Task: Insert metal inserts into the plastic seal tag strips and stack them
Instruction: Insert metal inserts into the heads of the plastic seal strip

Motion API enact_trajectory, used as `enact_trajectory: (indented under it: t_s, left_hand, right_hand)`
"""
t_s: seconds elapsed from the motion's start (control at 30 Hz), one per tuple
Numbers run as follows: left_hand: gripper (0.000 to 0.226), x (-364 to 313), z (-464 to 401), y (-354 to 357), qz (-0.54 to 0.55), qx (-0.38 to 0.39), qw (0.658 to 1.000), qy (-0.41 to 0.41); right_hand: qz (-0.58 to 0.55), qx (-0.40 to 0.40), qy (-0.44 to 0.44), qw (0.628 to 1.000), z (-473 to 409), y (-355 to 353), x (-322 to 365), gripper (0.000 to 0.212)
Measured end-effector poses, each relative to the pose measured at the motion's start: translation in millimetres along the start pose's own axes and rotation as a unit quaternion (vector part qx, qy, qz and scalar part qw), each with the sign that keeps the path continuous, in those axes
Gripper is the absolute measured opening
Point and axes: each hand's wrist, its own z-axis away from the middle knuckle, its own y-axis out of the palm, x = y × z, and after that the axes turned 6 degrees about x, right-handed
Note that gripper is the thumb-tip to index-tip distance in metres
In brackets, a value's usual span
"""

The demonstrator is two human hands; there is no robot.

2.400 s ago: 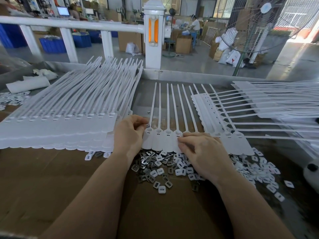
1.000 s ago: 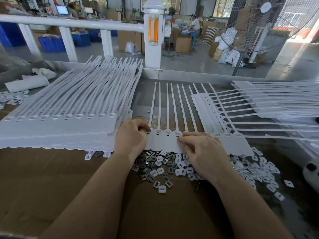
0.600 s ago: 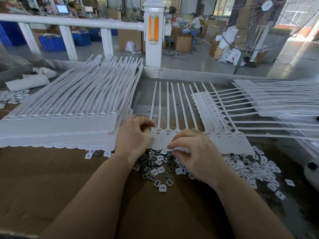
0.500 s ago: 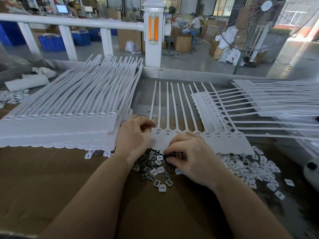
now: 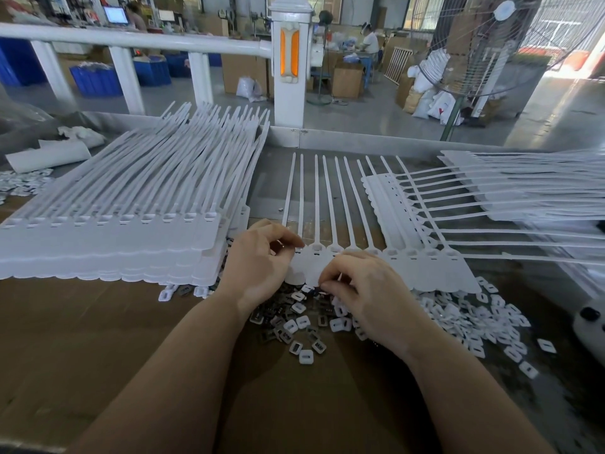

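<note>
A white seal tag strip (image 5: 432, 270) with several long tails lies flat across the middle of the cardboard bench. My left hand (image 5: 258, 260) pinches the strip's left end at its first tag head. My right hand (image 5: 363, 286) hovers over the strip's near edge, fingers curled, pinching a small dark insert (image 5: 322, 290) at its fingertips. A loose heap of metal inserts and white caps (image 5: 301, 322) sits just below the strip, partly hidden by both hands.
A tall stack of white strips (image 5: 108, 231) fills the left side. Another stack of strips (image 5: 523, 191) lies at the right with tails pointing left. More white caps (image 5: 474, 319) spread to the right. A white railing post (image 5: 289, 60) stands behind the bench.
My right hand left the strip's tag heads, dropped to the insert heap and came up pinching a small piece. My left hand kept its hold on the strip's left end.
</note>
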Motion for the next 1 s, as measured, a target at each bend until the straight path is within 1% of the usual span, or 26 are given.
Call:
enact_trajectory:
  t_s: [0.27,0.37,0.47,0.63,0.87,1.0]
  left_hand:
    - [0.014,-2.7,3.3,-2.0,0.026,0.086,0.995,0.037]
    - [0.011,-4.0,4.0,-3.0,0.043,0.127,0.99,0.041]
    - [0.009,-5.5,4.7,-3.2,0.055,0.155,0.985,0.042]
    - [0.012,-6.5,5.4,-4.0,0.069,0.173,0.981,0.051]
    - [0.005,-6.3,4.3,-3.0,0.083,0.167,0.982,0.042]
    - [0.006,-5.6,4.0,-3.1,0.101,0.167,0.981,0.016]
  right_hand:
    - [-0.101,-0.092,0.054,0.989,-0.4,-1.4,-3.0,0.006]
    - [-0.121,-0.103,0.062,0.985,-0.9,-1.4,-3.7,0.01]
    - [-0.118,-0.101,0.061,0.986,-1.2,-1.4,-3.7,0.012]
    - [-0.122,-0.097,0.048,0.987,-1.0,-3.4,-1.7,0.02]
    - [-0.171,-0.085,0.044,0.981,-1.7,-4.1,-0.7,0.014]
    - [-0.208,-0.091,0.058,0.972,-3.0,-5.2,-0.9,0.015]
